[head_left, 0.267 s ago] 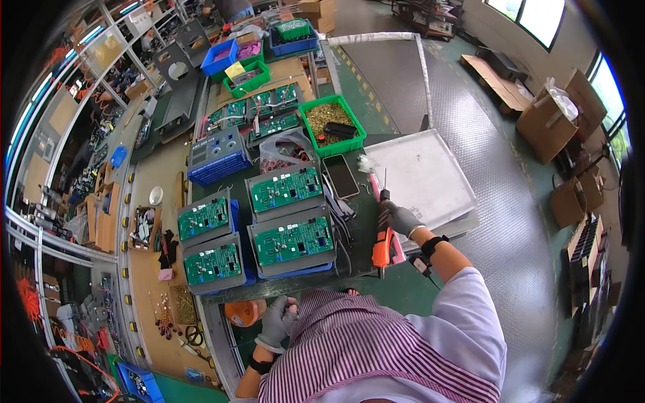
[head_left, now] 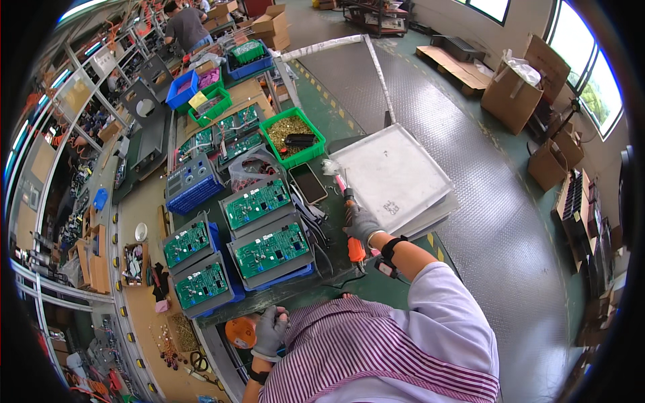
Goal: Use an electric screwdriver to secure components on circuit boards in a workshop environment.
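My gloved right hand [head_left: 363, 224] is wrapped round an electric screwdriver with an orange end [head_left: 355, 250], its bit pointing away, beside a stack of whitish flat trays [head_left: 396, 176]. Low by the striped apron, my gloved left hand [head_left: 270, 332] is curled closed; whatever it may hold is hidden. On the bench in front are green circuit boards, such as a far one [head_left: 256, 203] and a near one [head_left: 271, 249], each on a grey panel. Two more, an upper board [head_left: 187, 242] and a lower board [head_left: 201, 285], lie to their left.
A green bin [head_left: 320, 149] of brass-coloured screws with a black tool in it stands behind the boards, near a phone [head_left: 308, 183]. A blue-sided device [head_left: 195, 195] is at left. An orange round container [head_left: 240, 332] sits beside my left hand. Another person [head_left: 188, 28] works far back.
The whole view has swung, so the bench appears further left and a person shows at the back. My right hand keeps its grip on the screwdriver; my left stays curled by the apron.
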`<state>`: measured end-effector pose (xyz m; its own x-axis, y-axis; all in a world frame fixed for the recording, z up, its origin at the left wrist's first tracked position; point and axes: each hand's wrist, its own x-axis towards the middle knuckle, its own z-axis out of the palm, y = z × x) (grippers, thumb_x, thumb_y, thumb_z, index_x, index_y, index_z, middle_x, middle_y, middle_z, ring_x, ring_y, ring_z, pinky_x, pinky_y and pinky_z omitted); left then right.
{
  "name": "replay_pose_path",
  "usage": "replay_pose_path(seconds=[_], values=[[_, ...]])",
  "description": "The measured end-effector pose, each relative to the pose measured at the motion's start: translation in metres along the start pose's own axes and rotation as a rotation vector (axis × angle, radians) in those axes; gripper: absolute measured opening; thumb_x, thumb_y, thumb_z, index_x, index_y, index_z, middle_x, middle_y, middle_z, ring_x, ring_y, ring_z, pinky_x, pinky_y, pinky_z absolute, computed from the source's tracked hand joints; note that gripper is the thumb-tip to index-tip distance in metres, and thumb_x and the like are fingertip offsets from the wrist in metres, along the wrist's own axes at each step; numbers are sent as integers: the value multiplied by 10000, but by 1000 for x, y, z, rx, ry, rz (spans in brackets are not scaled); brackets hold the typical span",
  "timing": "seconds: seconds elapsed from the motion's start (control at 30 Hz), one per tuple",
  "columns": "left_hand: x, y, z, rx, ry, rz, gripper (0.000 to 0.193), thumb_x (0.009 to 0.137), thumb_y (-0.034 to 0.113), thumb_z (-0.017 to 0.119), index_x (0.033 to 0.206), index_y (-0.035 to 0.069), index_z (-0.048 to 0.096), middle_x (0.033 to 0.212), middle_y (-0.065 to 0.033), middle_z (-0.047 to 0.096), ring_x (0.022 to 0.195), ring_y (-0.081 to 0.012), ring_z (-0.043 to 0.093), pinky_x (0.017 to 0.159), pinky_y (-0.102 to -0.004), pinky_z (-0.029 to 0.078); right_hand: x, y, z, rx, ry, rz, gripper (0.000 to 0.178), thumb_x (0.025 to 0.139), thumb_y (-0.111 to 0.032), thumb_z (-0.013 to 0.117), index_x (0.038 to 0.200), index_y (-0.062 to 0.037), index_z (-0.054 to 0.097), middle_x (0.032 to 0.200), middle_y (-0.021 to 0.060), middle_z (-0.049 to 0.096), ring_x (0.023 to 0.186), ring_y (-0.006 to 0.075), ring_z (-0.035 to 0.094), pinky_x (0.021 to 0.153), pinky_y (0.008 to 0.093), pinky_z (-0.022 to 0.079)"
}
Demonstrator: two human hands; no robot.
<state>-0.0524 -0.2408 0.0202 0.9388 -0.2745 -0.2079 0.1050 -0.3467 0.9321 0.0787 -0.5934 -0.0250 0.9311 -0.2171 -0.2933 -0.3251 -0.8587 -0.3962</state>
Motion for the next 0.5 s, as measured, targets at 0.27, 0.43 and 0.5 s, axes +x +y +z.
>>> replay_pose_path(seconds=[0.27, 0.43, 0.5], values=[[-34, -11, -19, 17, -55, -50, 153, 816, 125, 510, 896, -4, 522, 733, -52, 567, 638, -97, 550, 573, -227, 447, -5, -8, 16, 75, 21, 86, 585, 678, -244, 577, 1192, -61, 365, 968, 178, 567, 908, 321, 559, 775, 398, 446], [-49, -20, -33, -31, -89, -56, 141, 826, 108, 496, 919, 2, 499, 721, -53, 547, 597, -96, 536, 548, -228, 447, 10, -80, -77, -179, 207, -293, 240, 680, -194, 534, 857, -60, 622, 786, 151, 624, 760, 299, 612, 610, 391, 478], [-52, -15, -34, -9, -144, -100, 134, 830, 102, 489, 923, 5, 490, 716, -52, 538, 585, -97, 530, 539, -226, 446, 12, -151, -124, -279, 259, -512, 206, 651, -207, 563, 786, -84, 659, 764, 135, 627, 719, 282, 616, 598, 386, 482]])
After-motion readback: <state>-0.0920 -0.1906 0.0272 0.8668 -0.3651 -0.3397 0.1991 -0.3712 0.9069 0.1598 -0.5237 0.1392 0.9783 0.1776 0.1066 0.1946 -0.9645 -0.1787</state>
